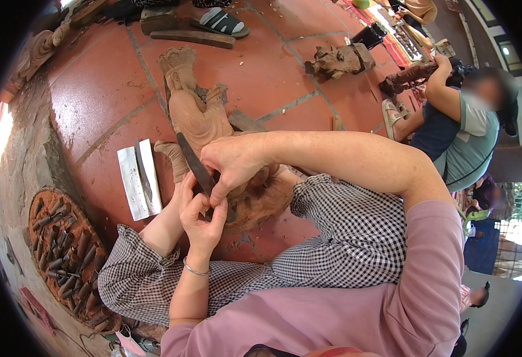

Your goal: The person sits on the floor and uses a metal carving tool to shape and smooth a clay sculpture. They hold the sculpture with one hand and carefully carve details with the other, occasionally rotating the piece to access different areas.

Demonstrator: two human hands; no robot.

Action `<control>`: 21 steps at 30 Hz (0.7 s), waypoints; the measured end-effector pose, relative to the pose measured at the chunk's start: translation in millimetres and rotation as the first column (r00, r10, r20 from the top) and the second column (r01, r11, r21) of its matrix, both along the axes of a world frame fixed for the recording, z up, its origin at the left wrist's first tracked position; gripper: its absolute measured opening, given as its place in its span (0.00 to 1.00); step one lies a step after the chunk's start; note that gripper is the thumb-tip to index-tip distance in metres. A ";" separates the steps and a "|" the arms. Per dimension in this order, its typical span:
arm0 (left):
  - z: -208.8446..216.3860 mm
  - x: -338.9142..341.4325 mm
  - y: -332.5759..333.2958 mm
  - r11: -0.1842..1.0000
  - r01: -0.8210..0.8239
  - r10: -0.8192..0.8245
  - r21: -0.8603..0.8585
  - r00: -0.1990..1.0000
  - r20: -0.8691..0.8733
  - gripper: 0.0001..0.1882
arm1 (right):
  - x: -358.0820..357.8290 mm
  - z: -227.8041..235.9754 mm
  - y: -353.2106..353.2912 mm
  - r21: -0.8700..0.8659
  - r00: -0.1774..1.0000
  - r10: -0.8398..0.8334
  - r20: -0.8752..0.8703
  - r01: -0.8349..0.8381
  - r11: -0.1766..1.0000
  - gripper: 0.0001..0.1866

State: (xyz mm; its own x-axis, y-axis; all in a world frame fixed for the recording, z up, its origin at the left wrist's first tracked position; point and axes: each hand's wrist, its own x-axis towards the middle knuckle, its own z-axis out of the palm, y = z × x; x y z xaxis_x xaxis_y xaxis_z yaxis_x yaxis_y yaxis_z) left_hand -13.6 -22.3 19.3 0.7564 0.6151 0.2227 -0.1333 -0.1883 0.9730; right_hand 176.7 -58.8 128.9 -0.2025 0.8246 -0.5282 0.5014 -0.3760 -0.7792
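A wooden carving (192, 116) of a robed figure with a tall headdress lies tilted on the floor between my legs, its broad rough base towards me. Over its lower part, my right hand (231, 160) is closed on a dark flat strip (191, 159), which sticks out past the fingers towards the figure. My left hand (198, 214), a bangle at its wrist, pinches at the near end of the same strip, its fingertips meeting those of the right. The strip's lower end is partly hidden by my fingers, and I cannot make out its material.
Left of the carving lies a white folded sheet (133, 184) with a dark strip on it. A round tray (41, 205) of many chisels stands lower left. Wood blocks (192, 39), a sandal (222, 24) and a rough carving (335, 61) lie beyond. Another person (463, 125) sits right.
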 end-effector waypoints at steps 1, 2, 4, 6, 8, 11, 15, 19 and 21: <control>0.0 -0.1 0.0 1.000 0.000 0.000 0.007 1.000 -0.004 0.09 | 0.0 -1.6 -0.3 0.005 1.000 0.000 -0.001 0.000 1.000 0.12; 0.4 -0.3 0.2 1.000 -0.002 0.002 0.015 1.000 -0.009 0.09 | -0.1 -2.4 -0.2 0.010 1.000 0.001 -0.003 -0.001 1.000 0.12; 0.6 -0.6 0.3 1.000 -0.005 0.005 0.019 1.000 -0.011 0.09 | -0.7 1.2 0.2 -0.007 1.000 0.002 0.015 -0.002 1.000 0.12; 0.7 -0.5 0.4 1.000 -0.007 0.007 0.012 1.000 -0.006 0.09 | -0.8 1.7 0.5 -0.013 1.000 0.005 0.023 -0.004 1.000 0.12; 0.4 -0.4 0.6 1.000 -0.006 0.006 0.014 1.000 -0.003 0.09 | -0.1 -0.8 0.5 -0.007 1.000 0.009 0.020 -0.009 1.000 0.13; 1.1 0.3 0.3 1.000 -0.004 0.004 0.010 1.000 0.005 0.09 | -0.5 -0.3 -0.3 0.008 1.000 -0.006 0.026 0.006 1.000 0.13; 2.5 0.7 0.6 1.000 -0.003 0.003 0.013 1.000 0.008 0.09 | -0.4 0.7 0.0 -0.002 1.000 -0.006 0.025 0.006 1.000 0.13; 3.7 1.5 1.2 1.000 -0.002 0.001 0.020 1.000 0.010 0.09 | 0.0 -1.4 -0.1 -0.001 1.000 -0.012 0.012 0.012 1.000 0.13; 4.2 1.7 1.4 1.000 0.000 0.000 0.022 1.000 0.014 0.09 | 0.0 -2.1 -0.1 0.004 1.000 -0.016 0.000 0.016 1.000 0.13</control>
State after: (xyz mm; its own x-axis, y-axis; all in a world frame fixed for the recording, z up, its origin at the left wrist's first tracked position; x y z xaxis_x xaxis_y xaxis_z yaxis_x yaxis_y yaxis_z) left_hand -12.0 -20.9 23.5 0.7531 0.6100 0.2465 -0.1469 -0.2094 0.9667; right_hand 176.7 -59.0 126.8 -0.1895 0.8299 -0.5248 0.4959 -0.3804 -0.7806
